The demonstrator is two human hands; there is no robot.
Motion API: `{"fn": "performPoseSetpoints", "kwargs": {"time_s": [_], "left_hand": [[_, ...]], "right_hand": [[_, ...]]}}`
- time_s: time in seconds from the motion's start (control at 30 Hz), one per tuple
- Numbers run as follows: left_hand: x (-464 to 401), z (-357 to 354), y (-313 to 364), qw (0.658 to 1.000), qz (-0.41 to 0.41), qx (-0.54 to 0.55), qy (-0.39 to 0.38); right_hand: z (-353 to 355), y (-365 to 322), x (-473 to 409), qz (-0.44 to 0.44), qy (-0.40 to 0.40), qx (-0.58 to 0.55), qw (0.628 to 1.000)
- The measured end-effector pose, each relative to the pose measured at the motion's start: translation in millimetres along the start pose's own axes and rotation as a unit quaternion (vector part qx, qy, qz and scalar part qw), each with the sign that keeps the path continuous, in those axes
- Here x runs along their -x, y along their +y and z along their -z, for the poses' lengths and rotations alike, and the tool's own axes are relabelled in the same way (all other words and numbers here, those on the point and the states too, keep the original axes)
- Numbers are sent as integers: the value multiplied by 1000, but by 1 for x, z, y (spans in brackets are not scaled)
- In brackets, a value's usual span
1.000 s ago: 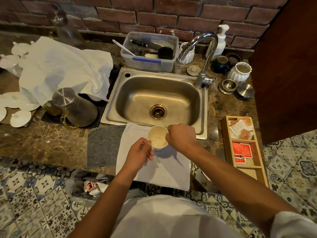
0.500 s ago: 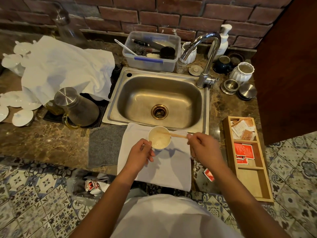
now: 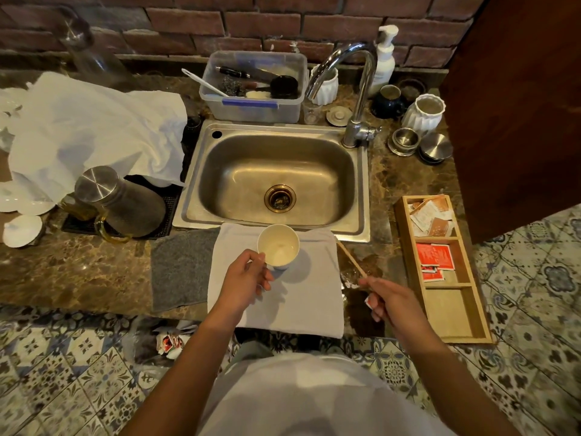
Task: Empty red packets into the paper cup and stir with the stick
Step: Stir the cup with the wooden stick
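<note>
Paper cup [image 3: 278, 245] is gripped at its near rim by left hand [image 3: 243, 283], upright on white cloth [image 3: 276, 297] in front of sink [image 3: 276, 177]. Stick [image 3: 350, 258] is pinched by right hand [image 3: 391, 302], off to cup's right, w/ tip apart from rim. Red packets [image 3: 435, 256] are seen in wooden tray [image 3: 405, 247], mid section.

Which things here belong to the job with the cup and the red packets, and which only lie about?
Belong to the job:
paper cup, held by the left hand
stick, held by the right hand
red packets in the wooden tray

Only lying about:
sink
plastic tub
soap bottle
steel jug
grey cloth
</note>
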State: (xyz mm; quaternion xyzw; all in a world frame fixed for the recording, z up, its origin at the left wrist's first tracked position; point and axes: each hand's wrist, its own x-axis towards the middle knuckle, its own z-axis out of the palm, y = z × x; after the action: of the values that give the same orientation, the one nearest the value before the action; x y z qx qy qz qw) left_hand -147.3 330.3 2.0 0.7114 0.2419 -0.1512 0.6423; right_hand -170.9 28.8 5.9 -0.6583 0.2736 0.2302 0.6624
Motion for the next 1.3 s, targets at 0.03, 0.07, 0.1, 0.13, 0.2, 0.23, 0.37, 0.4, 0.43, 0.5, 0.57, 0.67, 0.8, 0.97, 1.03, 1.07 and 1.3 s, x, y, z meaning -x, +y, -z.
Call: {"fn": "performPoseSetpoints", "kwargs": {"time_s": [0.03,0.07,0.1,0.13,0.2,0.23,0.37,0.4,0.43,0.5,0.57,0.67,0.8,0.97,1.03,1.07,1.3], "left_hand": [[0,0,0,1000,-1,-1,0],[1,0,-1,1000,-1,-2,-1],[1,0,-1,1000,0,-1,0],[2,0,-1,1000,0,0,0],[3,0,0,1000,0,3,2],[3,0,0,1000,0,3,2],[4,0,1,1000,2,-11,3],[4,0,2,1000,2,-14,6],[4,-1,3,1000,2,-17,7],[5,-1,4,1000,1,-21,7],[4,-1,4,1000,0,-21,5],[4,0,4,1000,-1,-24,6],[3,0,3,1000,-1,-20,2],[3,0,5,1000,-3,-22,-2],[3,1,4,1000,-6,-25,-3],[3,2,4,1000,-7,-26,-2],[4,0,1,999,31,16,25]], "right_hand": [[-2,6,-1,-14,-21,-10,1000],[-5,12,-2,-28,-38,-18,999],[-11,16,-2,-36,-50,-21,998],[-16,20,-2,-39,-56,-15,998],[-29,28,-2,-41,-55,9,998],[-35,32,-3,-41,-54,20,998],[-52,42,-10,-53,-57,61,995],[-57,43,-11,-56,-60,68,994],[-61,44,-12,-61,-61,74,994],[-68,47,-14,-78,-55,85,992],[-73,49,-16,-97,-47,85,990],[-76,52,-19,-113,-39,92,989],[-78,51,-22,-125,-33,141,982],[-78,53,-27,-146,-19,166,975],[-77,52,-28,-163,-22,175,971],[-76,51,-29,-171,-24,174,969],[-77,46,-31,-188,-32,197,962]]}}
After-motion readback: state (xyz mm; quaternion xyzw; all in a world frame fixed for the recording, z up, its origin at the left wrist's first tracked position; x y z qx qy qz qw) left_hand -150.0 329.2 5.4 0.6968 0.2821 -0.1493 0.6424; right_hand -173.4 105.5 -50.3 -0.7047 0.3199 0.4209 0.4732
